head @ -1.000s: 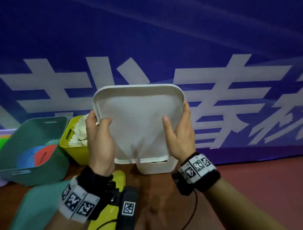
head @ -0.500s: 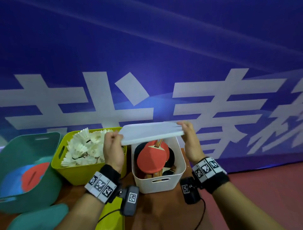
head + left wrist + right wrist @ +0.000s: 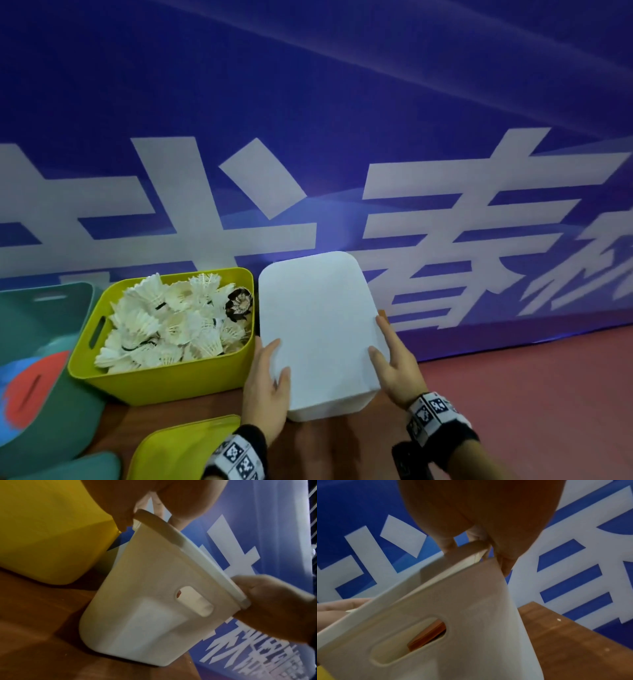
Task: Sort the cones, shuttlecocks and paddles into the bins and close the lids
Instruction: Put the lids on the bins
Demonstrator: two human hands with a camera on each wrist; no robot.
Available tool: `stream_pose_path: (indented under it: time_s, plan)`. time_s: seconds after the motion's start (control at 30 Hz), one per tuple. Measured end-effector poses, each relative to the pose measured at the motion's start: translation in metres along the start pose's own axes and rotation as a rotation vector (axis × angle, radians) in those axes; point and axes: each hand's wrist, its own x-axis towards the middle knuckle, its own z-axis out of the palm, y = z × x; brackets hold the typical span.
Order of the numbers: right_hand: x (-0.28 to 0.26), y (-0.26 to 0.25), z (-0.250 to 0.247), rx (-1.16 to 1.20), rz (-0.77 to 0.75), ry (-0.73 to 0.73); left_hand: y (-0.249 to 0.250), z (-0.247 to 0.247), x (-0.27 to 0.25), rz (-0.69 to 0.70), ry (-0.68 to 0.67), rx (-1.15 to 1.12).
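The white lid [image 3: 318, 325] lies flat on the white bin [image 3: 329, 409], covering its opening. My left hand [image 3: 270, 370] grips the lid's near left corner, and my right hand [image 3: 390, 359] grips its near right edge with the thumb on top. In the left wrist view my fingers [image 3: 123, 517] curl over the lid rim [image 3: 171, 530]. A paddle [image 3: 428, 634] shows through the bin's handle slot. To the left, the yellow bin [image 3: 164, 380] stands uncovered, full of white shuttlecocks [image 3: 164, 318]. The green bin [image 3: 44, 325] at far left is tilted and holds red and blue cones [image 3: 30, 387].
A yellow lid [image 3: 178, 452] and a green lid [image 3: 68, 469] lie on the brown table [image 3: 565, 642] in front of their bins. A blue banner [image 3: 342, 102] with white characters stands close behind the bins. Red floor lies to the right.
The lid went from upright in front of me to level above the paddles, and now sits down on the white bin. Both hands slid to its near corners.
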Motion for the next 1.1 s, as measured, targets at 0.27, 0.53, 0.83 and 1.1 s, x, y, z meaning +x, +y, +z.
stream_pose_path:
  time_s: [0.27, 0.53, 0.83, 1.1]
  plan:
    - [0.020, 0.007, 0.017, -0.043, 0.106, 0.093, 0.015, 0.007, 0.016, -0.016, 0.083, 0.028]
    - [-0.001, 0.018, 0.008, -0.104, 0.114, 0.079, 0.016, 0.017, -0.009, -0.092, 0.093, 0.046]
    - [-0.006, 0.011, 0.014, -0.096, 0.066, 0.092, 0.015, 0.010, -0.008, -0.061, 0.122, -0.031]
    - [-0.009, 0.012, 0.017, -0.184, 0.046, 0.091, 0.009, 0.013, -0.011, -0.026, 0.045, 0.121]
